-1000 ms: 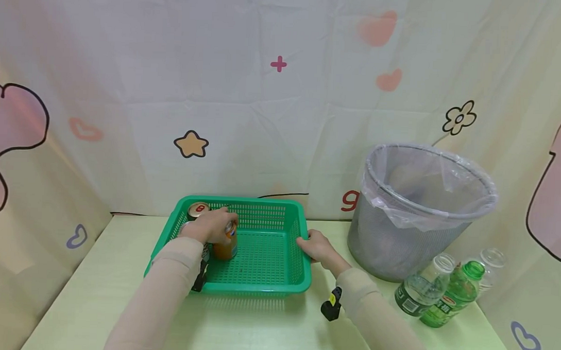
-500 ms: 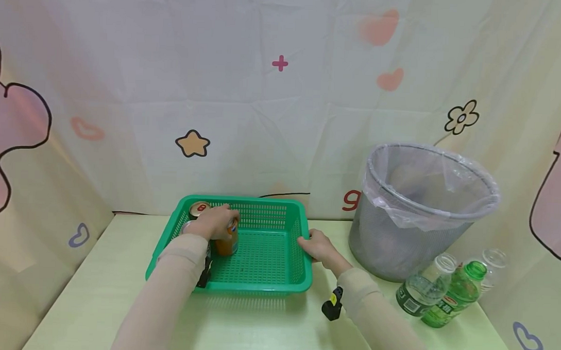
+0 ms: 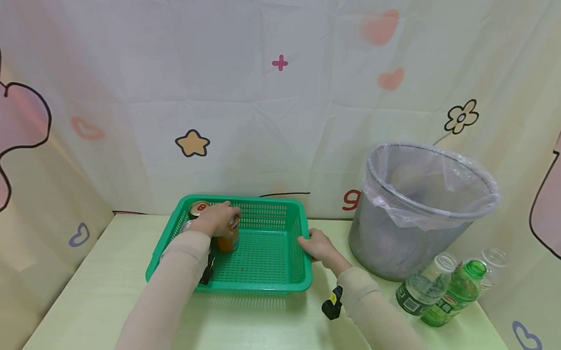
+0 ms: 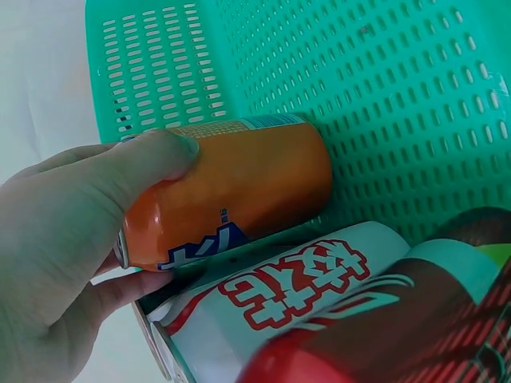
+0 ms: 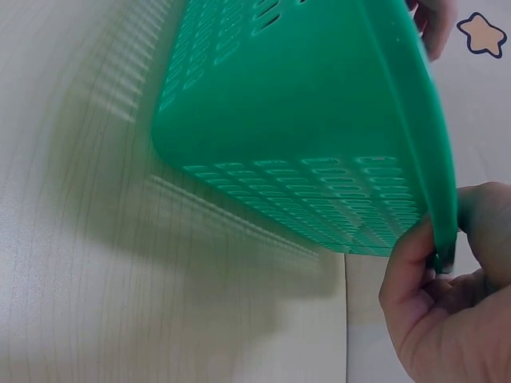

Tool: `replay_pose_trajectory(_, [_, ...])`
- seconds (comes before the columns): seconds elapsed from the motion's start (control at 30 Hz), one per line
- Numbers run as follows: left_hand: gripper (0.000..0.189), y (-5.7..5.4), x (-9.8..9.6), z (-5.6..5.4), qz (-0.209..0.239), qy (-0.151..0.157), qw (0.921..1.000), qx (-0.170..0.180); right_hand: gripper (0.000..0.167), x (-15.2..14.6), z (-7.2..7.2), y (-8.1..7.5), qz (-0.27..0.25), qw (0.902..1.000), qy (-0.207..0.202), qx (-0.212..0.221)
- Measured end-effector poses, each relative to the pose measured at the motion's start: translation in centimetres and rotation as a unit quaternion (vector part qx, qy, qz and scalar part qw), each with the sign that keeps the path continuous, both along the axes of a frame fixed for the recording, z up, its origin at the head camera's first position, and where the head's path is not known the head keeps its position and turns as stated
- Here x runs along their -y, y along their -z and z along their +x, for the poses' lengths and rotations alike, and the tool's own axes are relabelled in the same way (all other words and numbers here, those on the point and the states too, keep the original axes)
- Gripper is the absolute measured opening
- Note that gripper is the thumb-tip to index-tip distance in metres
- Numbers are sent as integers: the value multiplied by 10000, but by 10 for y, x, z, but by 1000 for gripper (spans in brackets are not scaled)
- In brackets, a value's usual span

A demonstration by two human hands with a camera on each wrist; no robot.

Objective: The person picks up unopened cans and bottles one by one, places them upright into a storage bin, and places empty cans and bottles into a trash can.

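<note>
A green plastic basket (image 3: 267, 287) stands on the table, with drink cans grouped at its left side. My left hand (image 3: 219, 218) reaches into it and grips an orange soda can (image 4: 247, 187) near the top, thumb on one side and fingers on the other. Beside that can, in the left wrist view, are a white can (image 4: 291, 291) with red lettering and a dark brown-and-red can (image 4: 399, 307). Another can's top (image 3: 198, 208) shows at the back left corner. On the basket's right rim, my right hand (image 3: 317, 246) holds on with thumb above and fingers curled beneath.
To the right stands a grey mesh bin (image 3: 389, 246) lined with a thin plastic bag. In front of it are a clear bottle (image 3: 425, 283), a green bottle (image 3: 457, 294) and another clear bottle (image 3: 493, 258). A patterned curtain (image 3: 282, 118) hangs behind the table.
My left hand, still gripping the orange can, has shifted slightly to the right and back within the basket. The right hand keeps its hold on the rim.
</note>
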State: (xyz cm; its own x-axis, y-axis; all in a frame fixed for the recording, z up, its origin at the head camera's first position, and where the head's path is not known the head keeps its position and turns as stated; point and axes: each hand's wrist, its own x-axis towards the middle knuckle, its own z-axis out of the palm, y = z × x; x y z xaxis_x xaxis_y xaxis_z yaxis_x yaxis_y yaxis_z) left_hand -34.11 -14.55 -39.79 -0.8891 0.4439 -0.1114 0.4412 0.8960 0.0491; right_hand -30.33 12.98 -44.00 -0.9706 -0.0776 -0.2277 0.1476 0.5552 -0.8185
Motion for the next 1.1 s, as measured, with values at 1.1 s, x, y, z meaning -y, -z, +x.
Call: replay_pose_trajectory(1.1, [48, 6, -4, -15, 237, -345, 9991, -42, 32, 1, 1, -1, -3, 10000, 8, -5])
